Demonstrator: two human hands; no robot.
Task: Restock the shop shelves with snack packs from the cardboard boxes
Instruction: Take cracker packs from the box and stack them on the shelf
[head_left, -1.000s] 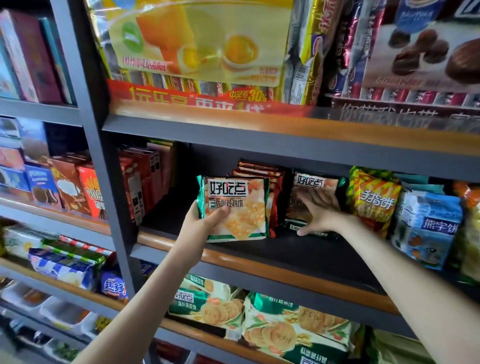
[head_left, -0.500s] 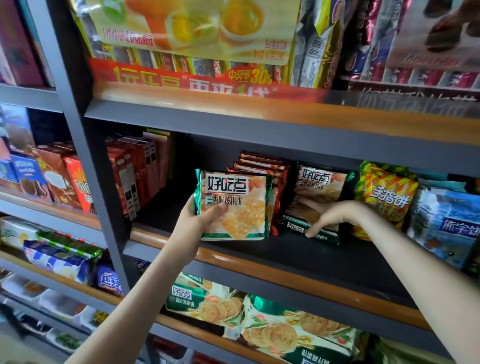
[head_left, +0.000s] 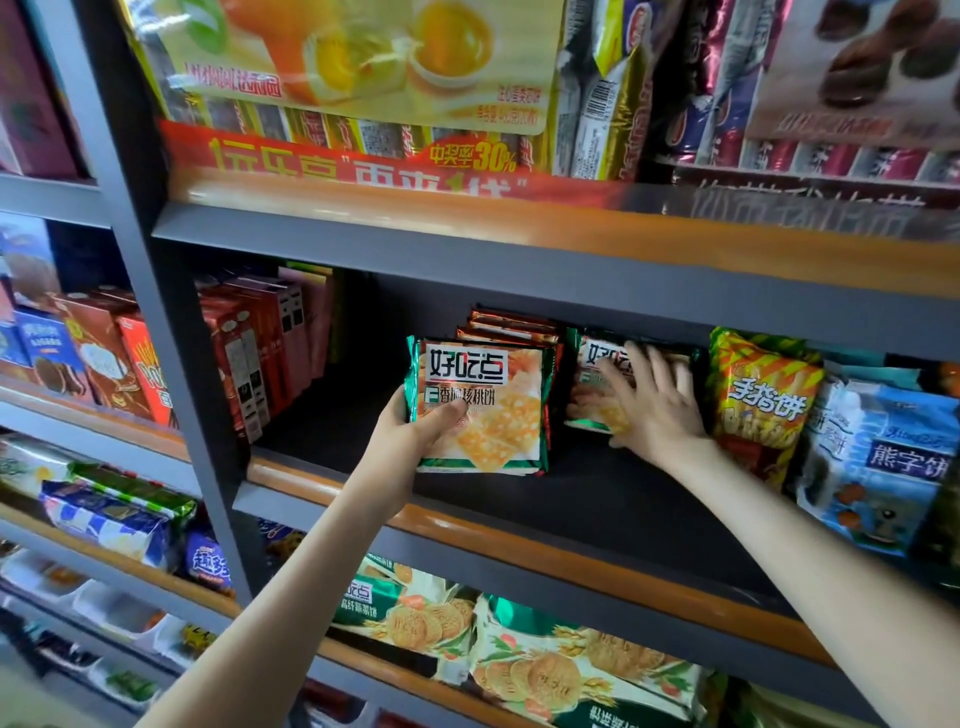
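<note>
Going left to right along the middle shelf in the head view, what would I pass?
Red boxes → green-edged biscuit pack held by the left hand → matching pack under the right hand → yellow snack bag → blue-and-white bag.

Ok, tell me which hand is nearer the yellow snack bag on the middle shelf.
Right. The right hand lies spread on the cracker pack just left of the yellow snack bag. The left hand grips another green-edged cracker pack farther left.

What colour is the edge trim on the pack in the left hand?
Green, around a pale front showing golden crackers on the pack; head view.
</note>
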